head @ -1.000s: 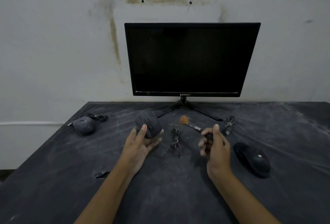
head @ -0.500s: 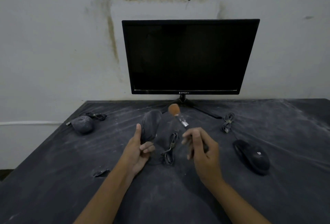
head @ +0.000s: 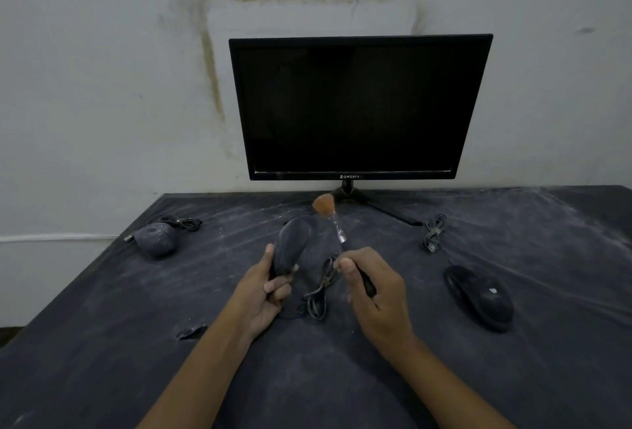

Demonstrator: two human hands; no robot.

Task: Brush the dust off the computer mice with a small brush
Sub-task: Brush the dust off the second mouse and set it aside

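Dusty mouse [head: 290,244] on edge (lifted); brush [head: 341,236] bristles-up.

Dark table cover [head: 513,377] with a faint plastic sheen, dust-streaked, held mouse [head: 290,244] matt and dusty, left mouse [head: 156,239] rough grey (thickly caked), right mouse [head: 478,297] smooth, slightly glossy black plastic, brush [head: 333,220] with soft orange bristles and shiny metal ferrule, wall [head: 102,86] matt, stained.

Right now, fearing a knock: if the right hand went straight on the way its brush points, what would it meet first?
Probably the monitor stand: the right hand aims the brush away, right of the mouse in the left hand. Depth is unclear, so it could slip past the stand's left.
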